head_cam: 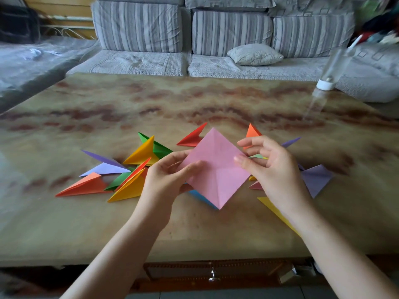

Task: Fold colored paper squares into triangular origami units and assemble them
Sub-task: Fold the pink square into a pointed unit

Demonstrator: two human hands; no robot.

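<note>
Striped grey sofa cushions (pixel 216 33) and a small pillow (pixel 254 55) fill the back of the room, behind a low table (pixel 151 100) with a brown, marble-like top. Just above the near part of the table, the person holds a creased pink paper square (pixel 216 169) corner-up like a diamond. The left hand (pixel 166 180) grips its left corner, thumb on top and fingers underneath. The right hand (pixel 272 169) pinches the right corner, thumb on the sheet and index finger lifted. Folded pointed units lie scattered on the table around the hands: yellow (pixel 142 154), green (pixel 159 147), purple (pixel 105 167) and orange (pixel 84 186) to the left, red (pixel 192 137) behind, and another purple one (pixel 317 178) to the right. A blurred clear bottle (pixel 328 78) stands at the far right edge.
</note>
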